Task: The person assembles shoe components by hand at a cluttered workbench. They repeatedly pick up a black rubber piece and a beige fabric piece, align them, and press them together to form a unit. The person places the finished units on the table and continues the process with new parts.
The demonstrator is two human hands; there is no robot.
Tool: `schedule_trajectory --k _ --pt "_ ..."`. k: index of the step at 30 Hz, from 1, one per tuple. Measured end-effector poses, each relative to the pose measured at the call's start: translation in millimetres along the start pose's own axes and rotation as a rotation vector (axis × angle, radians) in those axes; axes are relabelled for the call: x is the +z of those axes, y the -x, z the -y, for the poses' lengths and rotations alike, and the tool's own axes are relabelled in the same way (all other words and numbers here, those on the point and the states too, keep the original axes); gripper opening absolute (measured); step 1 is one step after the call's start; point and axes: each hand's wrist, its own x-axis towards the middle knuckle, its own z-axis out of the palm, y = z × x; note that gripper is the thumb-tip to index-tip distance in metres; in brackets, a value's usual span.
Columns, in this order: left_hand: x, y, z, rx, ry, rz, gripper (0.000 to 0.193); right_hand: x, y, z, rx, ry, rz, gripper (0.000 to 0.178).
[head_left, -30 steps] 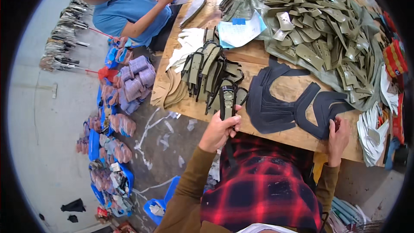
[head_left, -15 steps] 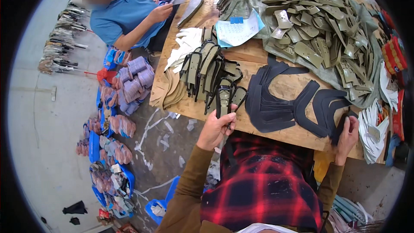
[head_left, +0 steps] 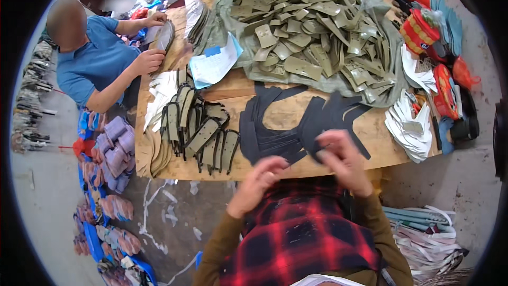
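A stack of dark navy cut fabric pieces [head_left: 270, 130] lies on the wooden table [head_left: 296, 111] near its front edge. My right hand [head_left: 345, 163] is over the right part of that stack, fingers pinched on the edge of one dark piece. My left hand [head_left: 258, 184] is just in front of the table edge, fingers curled and reaching the lower rim of the dark pieces. Whether it grips anything is unclear. A fanned row of olive strap pieces [head_left: 203, 133] lies left of the dark stack, apart from both hands.
A big heap of olive cut pieces [head_left: 312, 26] covers the far table on a sheet. White pieces [head_left: 410, 124] and red items [head_left: 423, 24] lie at right. A person in a blue shirt [head_left: 98, 61] works at the left corner. Bundles [head_left: 114, 145] lie on the floor.
My left hand left the olive straps and moved right to the table edge. My right hand came in from the right end of the dark pieces, so both hands are now close together.
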Motion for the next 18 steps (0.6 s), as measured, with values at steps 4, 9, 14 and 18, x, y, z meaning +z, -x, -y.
schedule_trajectory --k 4,9,14,18 --pt "32.5 -8.2 22.8 -0.073 0.258 -0.145 0.030 25.4 -17.2 8.1 -0.030 -0.064 0.367 0.033" --pt "28.0 -11.1 -3.4 0.066 0.339 -0.277 0.025 -15.2 -98.3 -10.6 -0.082 0.202 0.036 0.026" --pt "9.2 1.3 -6.3 0.140 0.691 -0.234 0.024 -45.8 -182.6 -86.4 -0.424 1.247 -0.367 0.038" --pt "2.5 6.9 -16.2 0.149 0.841 -0.288 0.027 -47.5 -180.2 -88.7 -0.391 1.240 -0.347 0.029"
